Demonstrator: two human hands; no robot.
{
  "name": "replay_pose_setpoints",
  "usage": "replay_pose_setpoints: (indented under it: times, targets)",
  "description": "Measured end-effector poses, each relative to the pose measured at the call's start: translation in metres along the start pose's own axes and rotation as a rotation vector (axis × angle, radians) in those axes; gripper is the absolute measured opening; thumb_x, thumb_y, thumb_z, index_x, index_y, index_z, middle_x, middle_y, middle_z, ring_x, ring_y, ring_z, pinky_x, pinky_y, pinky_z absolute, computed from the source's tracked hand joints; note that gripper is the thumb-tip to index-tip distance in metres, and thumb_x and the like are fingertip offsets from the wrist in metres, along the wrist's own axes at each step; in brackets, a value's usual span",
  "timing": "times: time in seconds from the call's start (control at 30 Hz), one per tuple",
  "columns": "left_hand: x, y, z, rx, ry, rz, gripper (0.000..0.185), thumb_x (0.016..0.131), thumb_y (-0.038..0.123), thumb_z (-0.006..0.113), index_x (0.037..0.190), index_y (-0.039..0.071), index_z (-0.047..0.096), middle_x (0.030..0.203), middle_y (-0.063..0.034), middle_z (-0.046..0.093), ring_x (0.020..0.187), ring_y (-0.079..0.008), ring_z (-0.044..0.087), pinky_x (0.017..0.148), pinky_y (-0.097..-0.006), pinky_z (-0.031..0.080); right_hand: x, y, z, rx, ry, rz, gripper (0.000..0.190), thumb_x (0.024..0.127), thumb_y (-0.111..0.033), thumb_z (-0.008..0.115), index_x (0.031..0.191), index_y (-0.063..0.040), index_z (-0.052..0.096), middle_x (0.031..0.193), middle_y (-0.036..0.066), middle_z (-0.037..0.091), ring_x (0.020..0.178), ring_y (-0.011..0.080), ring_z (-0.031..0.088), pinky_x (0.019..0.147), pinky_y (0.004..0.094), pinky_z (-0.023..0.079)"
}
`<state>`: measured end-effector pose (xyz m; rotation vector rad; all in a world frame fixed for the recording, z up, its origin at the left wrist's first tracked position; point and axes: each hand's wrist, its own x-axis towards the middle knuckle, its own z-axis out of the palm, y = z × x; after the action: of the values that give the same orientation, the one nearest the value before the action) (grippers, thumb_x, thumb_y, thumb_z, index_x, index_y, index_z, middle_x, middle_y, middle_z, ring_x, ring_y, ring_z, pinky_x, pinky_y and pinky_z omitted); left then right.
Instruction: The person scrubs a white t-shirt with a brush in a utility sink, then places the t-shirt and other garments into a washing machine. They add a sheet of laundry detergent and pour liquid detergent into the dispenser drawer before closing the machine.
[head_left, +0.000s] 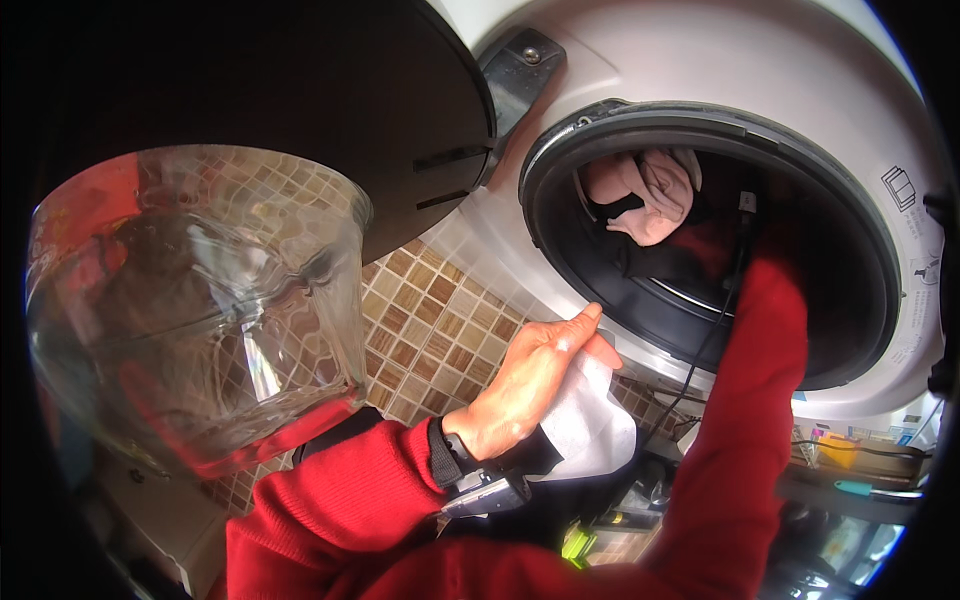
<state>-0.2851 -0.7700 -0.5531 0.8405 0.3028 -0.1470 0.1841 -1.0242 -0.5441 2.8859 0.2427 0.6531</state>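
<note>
My left hand (525, 382) holds a thin white cloth or sheet (592, 420) that hangs from its fingers, just in front of the washing machine's door opening (585, 285). My right arm, in a red sleeve, reaches into the dark drum; the right hand itself is hidden in shadow. A bunched pink garment (656, 195) shows at the upper left of the drum, with dark fabric below it. A black cable with a small pale tag (747, 201) runs by the right arm and out over the lower rim.
The open round door, with its clear glass bowl (202, 300), stands at the left, joined by a metal hinge (525, 67). Small mosaic tiles (427, 330) cover the floor. At lower right are a shelf with assorted items and a turquoise-handled tool (855, 488).
</note>
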Motion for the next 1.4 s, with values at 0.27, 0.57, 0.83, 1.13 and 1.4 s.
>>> replay_pose_setpoints:
  times: [0.27, 0.57, 0.83, 1.13, 1.4]
  targets:
    - [-0.003, 0.003, -0.004, -0.07, 0.072, 0.014, 0.06, 0.102, 0.05, 0.042, 0.082, -0.002, 0.065, 0.07, -0.0033, 0.06, 0.064, -0.0094, 0.054, 0.064, -0.0239, 0.043, 0.007, -0.025, 0.004, 0.002, 0.058, 0.003, 0.028, 0.097, -0.021, 0.051, 0.121, -0.01, 0.062, 0.116, 0.009, 0.063, 0.101, 0.0241, 0.061, 0.087, 0.0363, 0.049]
    - [0.007, 0.012, -0.016, -0.031, 0.033, 0.213, 0.029, 0.098, 0.019, 0.056, 0.121, 0.004, 0.064, 0.104, -0.0013, 0.062, 0.094, -0.009, 0.057, 0.086, -0.0241, 0.045, -0.007, -0.051, -0.004, -0.059, 0.576, -0.084, 0.026, 0.097, -0.02, 0.052, 0.114, -0.008, 0.067, 0.106, 0.008, 0.068, 0.092, 0.0225, 0.065, 0.08, 0.035, 0.052]
    - [0.024, 0.017, -0.017, -0.129, 0.019, 0.346, 0.05, 0.093, 0.001, 0.049, 0.143, 0.007, 0.047, 0.127, -0.0069, 0.058, 0.111, -0.0153, 0.059, 0.099, -0.0296, 0.045, -0.2, -0.142, -0.19, 1.438, -0.452, -0.068, 0.031, 0.086, -0.024, 0.075, 0.106, -0.001, 0.068, 0.078, 0.003, 0.064, 0.049, 0.0057, 0.046, 0.045, 0.0214, 0.035]
    - [0.022, 0.018, -0.015, -0.063, 0.12, 0.325, 0.062, 0.096, 0.023, 0.055, 0.152, 0.009, 0.029, 0.127, -0.0074, 0.058, 0.081, -0.0093, 0.052, 0.08, -0.0261, 0.042, -0.216, -0.123, -0.168, 1.744, -0.378, 0.055, 0.022, 0.09, -0.006, 0.065, 0.108, 0.007, 0.063, 0.087, 0.006, 0.065, 0.076, 0.0125, 0.062, 0.069, 0.0264, 0.052]
    - [0.016, 0.016, -0.02, -0.114, 0.104, 0.236, 0.045, 0.098, 0.031, 0.051, 0.131, 0.002, 0.055, 0.096, -0.0053, 0.062, 0.07, -0.0102, 0.047, 0.069, -0.0236, 0.04, -0.093, -0.129, -0.032, 0.657, 0.008, -0.429, 0.028, 0.082, -0.011, 0.056, 0.103, 0.003, 0.069, 0.099, 0.027, 0.066, 0.096, 0.0386, 0.066, 0.085, 0.0418, 0.051]
